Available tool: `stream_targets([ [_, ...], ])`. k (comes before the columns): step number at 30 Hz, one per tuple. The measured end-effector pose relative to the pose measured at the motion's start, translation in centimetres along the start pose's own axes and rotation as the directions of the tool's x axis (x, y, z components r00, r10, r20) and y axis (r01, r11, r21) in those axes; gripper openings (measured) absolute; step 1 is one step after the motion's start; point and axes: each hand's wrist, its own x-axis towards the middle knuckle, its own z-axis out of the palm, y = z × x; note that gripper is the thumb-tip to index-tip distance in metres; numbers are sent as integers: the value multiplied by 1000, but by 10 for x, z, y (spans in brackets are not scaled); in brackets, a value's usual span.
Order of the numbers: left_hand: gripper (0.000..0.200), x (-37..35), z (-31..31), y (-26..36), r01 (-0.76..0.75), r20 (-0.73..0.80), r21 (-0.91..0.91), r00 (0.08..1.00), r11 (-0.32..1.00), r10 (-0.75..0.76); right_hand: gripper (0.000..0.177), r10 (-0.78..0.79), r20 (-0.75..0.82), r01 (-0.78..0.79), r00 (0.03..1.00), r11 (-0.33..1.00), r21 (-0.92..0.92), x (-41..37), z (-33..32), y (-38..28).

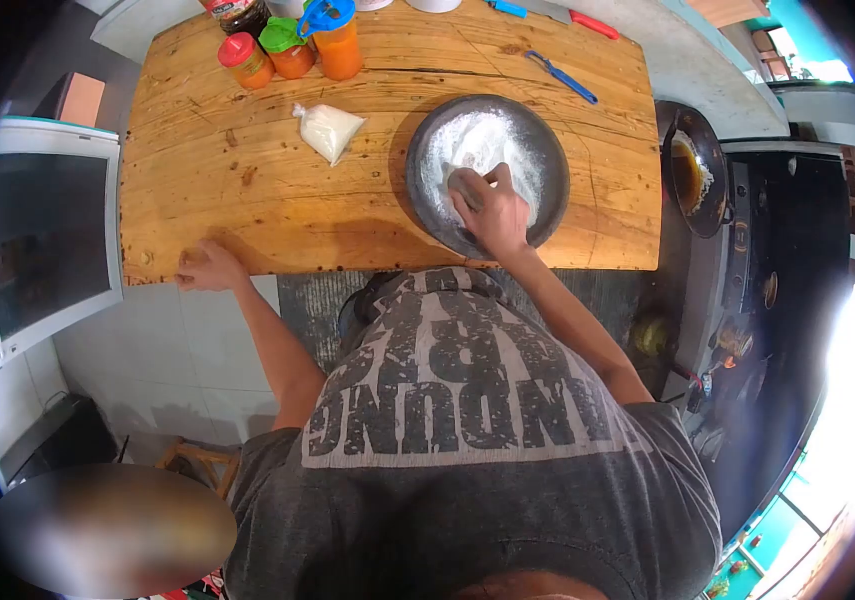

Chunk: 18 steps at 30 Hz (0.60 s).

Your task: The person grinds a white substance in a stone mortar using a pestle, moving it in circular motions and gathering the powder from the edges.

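A round grey stone mortar (419,190) stands near the front edge of the wooden table, its bowl coated with white powder (482,135). Inside it, my right hand (495,212) is closed around a grey stone pestle (461,186), which is partly hidden by my fingers. My left hand (212,268) rests at the table's front left edge, fingers apart and holding nothing. A small knotted plastic bag of white stuff (329,133) lies left of the mortar.
Behind the bag stand orange containers with red (245,62), green (287,48) and blue lids (337,45). A blue-handled peeler (562,78) and a red-handled knife (594,25) lie at the back right. A wok with brown oil (695,170) sits on the stove at right.
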Motion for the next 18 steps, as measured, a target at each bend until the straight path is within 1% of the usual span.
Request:
stream_targets([
  [1,45,2,6,-6,-18,-21,20,1000,1000,19,26,-33,-63,33,998,999,-1,0,1,1],
  [2,44,4,9,-11,-41,-38,40,998,998,43,26,-19,-51,18,999,1000,-19,10,4,6],
  [3,45,4,6,-13,-33,-19,48,999,998,34,26,5,-37,-7,999,999,-38,25,4,10],
  [4,45,4,6,-12,-22,-7,46,1000,999,22,28,43,-20,-43,999,999,2,41,4,12],
  [5,46,5,7,-10,-6,0,39,1000,999,6,37,80,79,-77,994,996,-48,59,2,22],
  [6,46,5,9,-11,2,-2,26,1000,1000,-2,42,211,255,-250,944,960,129,77,0,41],
  [7,46,5,10,-14,8,-2,17,1000,1000,-8,47,294,444,-438,846,859,266,86,-3,57],
  [8,46,7,12,-14,12,-4,4,1000,1000,-12,53,321,454,-488,831,813,318,78,5,65],
  [9,47,8,14,-10,-12,-17,14,1000,1000,12,49,320,473,-494,821,814,307,63,-20,29],
  [10,47,6,13,-9,-30,-31,32,999,999,31,43,226,254,-272,941,948,165,33,-7,17],
  [11,48,5,9,-12,-51,-41,59,998,997,53,37,68,55,-66,996,997,-32,7,8,12],
  [14,47,6,12,-14,-18,-32,45,999,999,19,27,40,-52,-37,998,997,67,-1,2,0],
  [15,48,7,10,-16,-24,-26,37,999,999,25,25,33,-50,-34,998,999,-6,14,-2,4],
  [17,48,7,10,-16,-37,-6,9,999,999,37,29,42,-63,-42,997,999,-9,51,-2,19],
  [18,49,7,14,-17,-41,-4,1,999,999,41,31,134,66,-141,989,983,120,67,-9,27],
])
